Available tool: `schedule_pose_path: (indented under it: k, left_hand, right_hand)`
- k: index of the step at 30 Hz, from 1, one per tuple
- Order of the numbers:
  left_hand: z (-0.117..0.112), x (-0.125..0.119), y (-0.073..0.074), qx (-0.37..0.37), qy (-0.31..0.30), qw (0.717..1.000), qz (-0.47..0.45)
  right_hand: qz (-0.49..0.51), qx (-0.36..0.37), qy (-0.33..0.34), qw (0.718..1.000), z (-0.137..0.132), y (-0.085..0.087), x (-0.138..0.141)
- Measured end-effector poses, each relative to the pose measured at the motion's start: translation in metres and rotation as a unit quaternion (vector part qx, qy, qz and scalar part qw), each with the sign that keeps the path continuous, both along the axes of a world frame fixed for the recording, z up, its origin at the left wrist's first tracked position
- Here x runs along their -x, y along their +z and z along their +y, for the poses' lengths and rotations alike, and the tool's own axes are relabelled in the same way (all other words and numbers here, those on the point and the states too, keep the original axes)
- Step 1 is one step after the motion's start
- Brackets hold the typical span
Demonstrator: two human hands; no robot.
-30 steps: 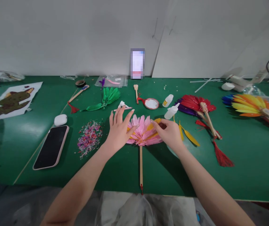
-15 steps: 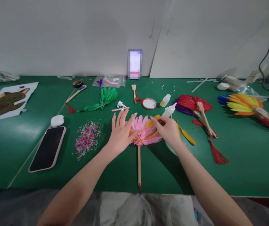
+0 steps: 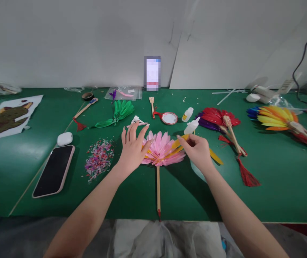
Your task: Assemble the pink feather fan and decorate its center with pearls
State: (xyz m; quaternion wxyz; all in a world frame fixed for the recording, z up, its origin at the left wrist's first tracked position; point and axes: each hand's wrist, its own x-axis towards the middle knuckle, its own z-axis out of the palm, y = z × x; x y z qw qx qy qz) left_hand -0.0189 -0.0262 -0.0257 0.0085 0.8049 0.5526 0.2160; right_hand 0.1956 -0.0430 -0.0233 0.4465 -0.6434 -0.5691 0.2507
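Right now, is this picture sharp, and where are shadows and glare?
Head view: mostly sharp; the right hand, pinching a yellow feather, casts a dark shadow on the green table; the left hand lies open on the pink fan; pale glare spreads beside the phone; the wide lens stretches the picture's sides.

Left hand (image 3: 133,150) and right hand (image 3: 197,152) bare; long shaped nails at the tips of the fingers (image 3: 135,133); bare forearms behind them, to frame edge.
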Motion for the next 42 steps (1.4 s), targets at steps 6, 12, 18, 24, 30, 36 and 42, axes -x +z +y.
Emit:
schedule_pose_path:
  k: [6, 12, 18, 24, 30, 36, 42]
  left_hand:
    - [0.002, 0.001, -0.004, -0.003, 0.005, 1.000, 0.008]
    - [-0.001, -0.002, -0.002, 0.010, 0.002, 1.000, 0.014]
    - [-0.002, -0.005, -0.003, 0.017, -0.001, 1.000, 0.018]
    - [-0.007, -0.008, -0.007, 0.003, -0.026, 0.999, 0.031]
    - [-0.010, -0.010, -0.009, 0.005, -0.043, 0.999, 0.033]
    - [-0.010, -0.011, -0.009, 0.007, -0.043, 0.998, 0.035]
    - [-0.010, -0.011, -0.008, 0.007, -0.045, 0.998, 0.038]
  right_hand:
    - [0.026, 0.012, -0.047, 0.998, -0.016, -0.005, 0.009]
    - [0.050, 0.019, -0.064, 0.997, -0.024, -0.012, 0.016]
    - [0.050, 0.044, -0.074, 0.995, -0.025, -0.015, 0.017]
    - [0.037, 0.034, -0.065, 0.997, -0.025, -0.018, 0.019]
    - [0.022, 0.044, -0.068, 0.996, -0.023, -0.022, 0.019]
    - [0.014, 0.048, -0.063, 0.997, -0.019, -0.025, 0.018]
    - [-0.008, 0.058, -0.071, 0.996, -0.017, -0.023, 0.011]
